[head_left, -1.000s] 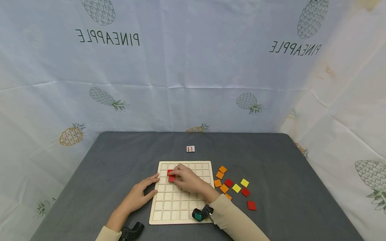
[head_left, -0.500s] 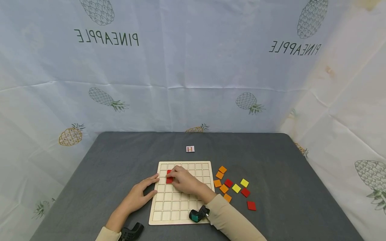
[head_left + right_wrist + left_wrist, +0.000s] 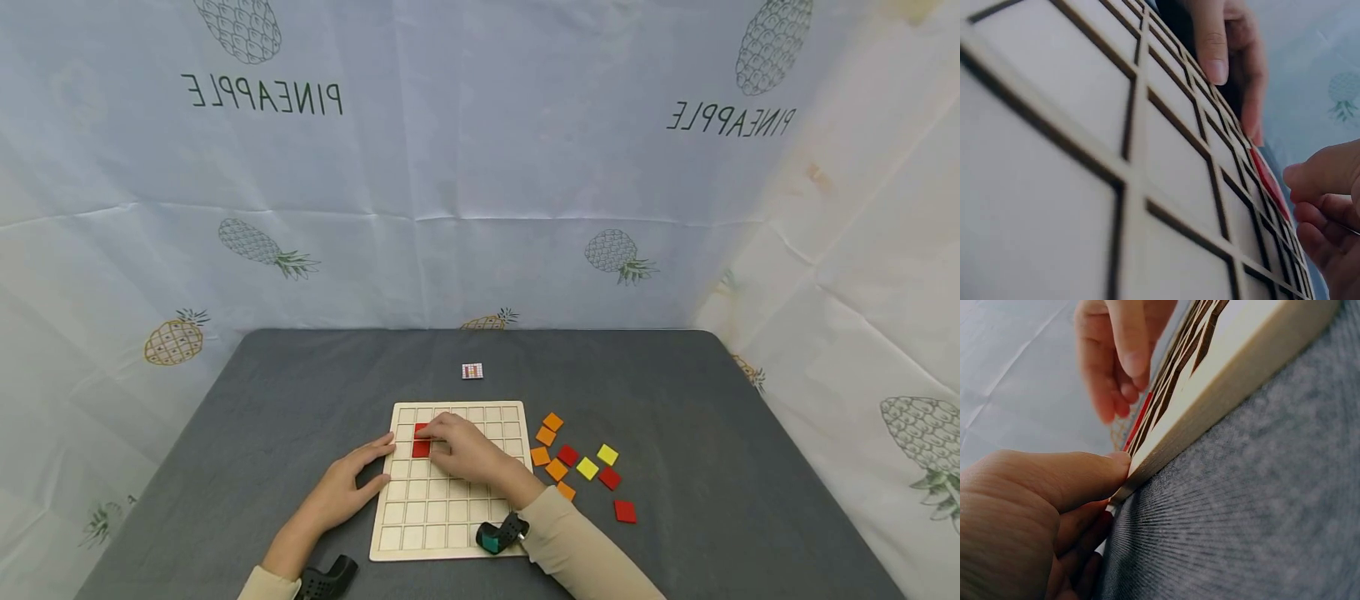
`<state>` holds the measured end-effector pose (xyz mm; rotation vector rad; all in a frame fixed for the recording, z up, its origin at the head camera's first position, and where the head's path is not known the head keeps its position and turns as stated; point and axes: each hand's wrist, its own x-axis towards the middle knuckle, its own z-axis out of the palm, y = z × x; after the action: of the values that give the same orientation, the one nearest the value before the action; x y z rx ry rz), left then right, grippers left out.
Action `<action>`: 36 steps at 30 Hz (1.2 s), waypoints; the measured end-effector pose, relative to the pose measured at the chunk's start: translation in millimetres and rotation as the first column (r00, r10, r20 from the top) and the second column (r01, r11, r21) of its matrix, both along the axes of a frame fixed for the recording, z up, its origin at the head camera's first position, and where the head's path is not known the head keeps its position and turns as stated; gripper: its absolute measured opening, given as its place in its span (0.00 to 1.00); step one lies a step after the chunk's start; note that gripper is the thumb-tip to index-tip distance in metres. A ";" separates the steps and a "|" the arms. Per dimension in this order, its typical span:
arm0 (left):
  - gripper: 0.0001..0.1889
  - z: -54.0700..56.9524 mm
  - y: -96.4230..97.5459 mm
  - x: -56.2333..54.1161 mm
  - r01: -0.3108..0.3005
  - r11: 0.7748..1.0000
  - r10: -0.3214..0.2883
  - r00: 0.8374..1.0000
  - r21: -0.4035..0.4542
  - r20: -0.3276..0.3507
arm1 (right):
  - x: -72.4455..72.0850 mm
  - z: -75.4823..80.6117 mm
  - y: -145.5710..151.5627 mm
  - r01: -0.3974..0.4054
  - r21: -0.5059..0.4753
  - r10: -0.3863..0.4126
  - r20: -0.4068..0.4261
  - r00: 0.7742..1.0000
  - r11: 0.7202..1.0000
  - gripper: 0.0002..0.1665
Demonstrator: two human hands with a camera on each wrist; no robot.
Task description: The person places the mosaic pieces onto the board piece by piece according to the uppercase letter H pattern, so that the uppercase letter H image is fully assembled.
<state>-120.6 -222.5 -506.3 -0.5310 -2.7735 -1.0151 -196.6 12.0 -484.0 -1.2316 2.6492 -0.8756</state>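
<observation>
A pale wooden grid board [image 3: 401,537] lies on the grey table. Two red square tiles sit in its upper left part, the far red tile [image 3: 420,427] directly above the near red tile [image 3: 421,450]. My right hand [image 3: 468,452] is over the board, its index fingertip at the far tile and its thumb apart beside the near one. Nothing shows pinched between the fingers in the right wrist view, where the red tiles [image 3: 1267,178] appear edge-on. Along the board's left edge rests my left hand [image 3: 341,492], thumb [image 3: 1094,475] touching the side.
Right of the board lie loose orange tiles [image 3: 557,469], yellow tiles [image 3: 587,468] and red tiles [image 3: 625,511], several in all. A small card with a coloured pattern [image 3: 472,372] lies behind the board. A printed curtain [image 3: 480,167] hangs past the table's far edge.
The near red tile has shifted left and now lines up under the far one. My right hand moved left with it, then drew slightly back right, its thumb off the tile. The left hand stayed put.
</observation>
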 end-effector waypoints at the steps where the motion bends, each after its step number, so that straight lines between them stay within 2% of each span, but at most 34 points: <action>1: 0.23 0.1 0.1 0.1 -0.003 1.000 0.003 1.000 0.000 0.002 | -0.2 1.8 2.6 0.007 -0.009 -0.007 0.004 1.000 1.000 0.21; 7: 0.23 -0.6 -0.2 -0.5 -0.016 1.000 0.016 1.000 -0.006 0.011 | -0.1 12.6 28.0 0.043 -0.065 -0.041 0.031 0.999 0.997 0.21; 14: 0.23 -1.5 -0.3 -0.2 -0.015 1.000 0.015 0.999 -0.011 -0.032 | 0.4 16.9 71.8 0.083 -0.153 -0.074 0.063 0.995 0.985 0.21; 18: 0.23 -0.5 0.1 -0.1 -0.013 1.000 0.013 1.000 -0.002 -0.009 | 5.2 18.0 101.0 0.123 -0.178 -0.111 0.074 0.991 0.976 0.22; 23: 0.23 0.4 -0.1 -0.3 -0.013 1.000 0.012 1.000 0.007 0.023 | 13.6 15.0 136.3 0.158 -0.193 -0.157 0.022 0.987 0.968 0.21; 30: 0.23 -0.9 -2.2 -1.9 -0.006 1.000 0.006 1.000 0.005 0.030 | 25.0 5.7 175.4 0.252 -0.199 -0.245 0.062 0.968 0.947 0.21; 36: 0.23 -0.8 -1.8 -1.8 -0.010 1.000 0.010 0.999 -0.006 0.034 | 29.0 -2.8 191.3 0.324 -0.174 -0.315 0.077 0.946 0.930 0.20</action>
<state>-122.4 -224.2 -507.1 -0.5044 -2.8069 -1.0244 -167.6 203.3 -486.8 -0.8020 2.8296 -1.2044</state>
